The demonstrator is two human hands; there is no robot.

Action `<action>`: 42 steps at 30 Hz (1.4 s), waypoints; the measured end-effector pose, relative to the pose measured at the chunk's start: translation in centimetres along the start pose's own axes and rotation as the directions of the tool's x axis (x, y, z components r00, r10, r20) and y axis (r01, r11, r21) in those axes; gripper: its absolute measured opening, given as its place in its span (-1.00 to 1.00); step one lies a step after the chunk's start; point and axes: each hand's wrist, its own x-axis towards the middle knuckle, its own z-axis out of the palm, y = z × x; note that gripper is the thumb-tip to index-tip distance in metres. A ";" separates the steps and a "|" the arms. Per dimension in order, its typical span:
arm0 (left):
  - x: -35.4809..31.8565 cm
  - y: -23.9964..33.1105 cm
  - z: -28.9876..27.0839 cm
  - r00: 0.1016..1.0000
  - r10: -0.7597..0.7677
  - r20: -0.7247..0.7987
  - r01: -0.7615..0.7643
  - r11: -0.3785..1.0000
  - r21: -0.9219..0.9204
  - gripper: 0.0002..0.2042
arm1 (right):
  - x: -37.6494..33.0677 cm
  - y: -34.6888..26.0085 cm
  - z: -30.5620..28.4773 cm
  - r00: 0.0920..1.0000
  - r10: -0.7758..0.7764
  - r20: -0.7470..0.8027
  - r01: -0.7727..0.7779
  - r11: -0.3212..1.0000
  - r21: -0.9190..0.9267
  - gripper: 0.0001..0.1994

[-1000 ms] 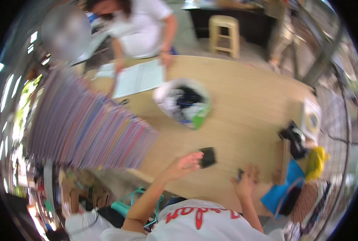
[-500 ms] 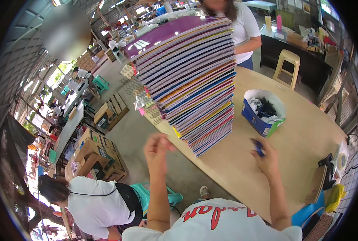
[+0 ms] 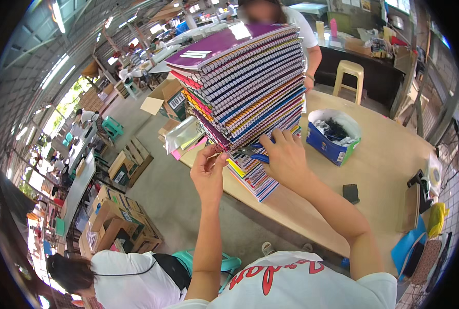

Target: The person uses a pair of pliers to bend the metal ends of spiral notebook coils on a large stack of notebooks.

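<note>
A tall stack of spiral-bound notebooks (image 3: 255, 98) with a purple cover on top stands at the table's edge, coil side towards me. My right hand (image 3: 287, 158) is closed round a pair of blue-handled pliers (image 3: 260, 156). Their jaws reach the coil ends at the stack's left corner, about halfway down. Just left of the jaws, my left hand (image 3: 208, 172) is at the same corner, thumb and fingertips pinched together. What lies between those fingertips is too small to make out. A yellow sheet (image 3: 235, 167) shows just below the pliers.
On the table (image 3: 322, 216) are a blue box (image 3: 335, 139) with dark and white scraps and a small dark block (image 3: 350, 193). A person (image 3: 310, 49) stands behind the stack. Another person (image 3: 131, 275) sits at lower left. Cardboard boxes (image 3: 121, 221) stand on the floor.
My right hand has brought the pliers from the right side of the table to the stack's coil ends. My left hand has moved up to the stack's corner. The view has shifted slightly.
</note>
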 end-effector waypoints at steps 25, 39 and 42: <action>0.2 -0.5 -0.1 0.998 0.055 -0.015 -0.056 0.996 -0.069 -0.85 | 0.6 -1.8 -0.2 0.996 0.083 0.029 -0.080 0.993 -0.089 -0.56; 0.2 -0.7 0.2 0.996 0.075 -0.038 -0.078 0.994 -0.076 -0.85 | 1.1 -2.0 -0.8 0.990 0.090 0.110 -0.077 0.990 -0.118 -0.59; 0.1 -1.0 0.1 0.996 0.082 -0.044 -0.085 0.994 -0.064 -0.85 | 1.3 -2.0 -0.7 0.992 0.055 0.116 -0.041 0.992 -0.119 -0.67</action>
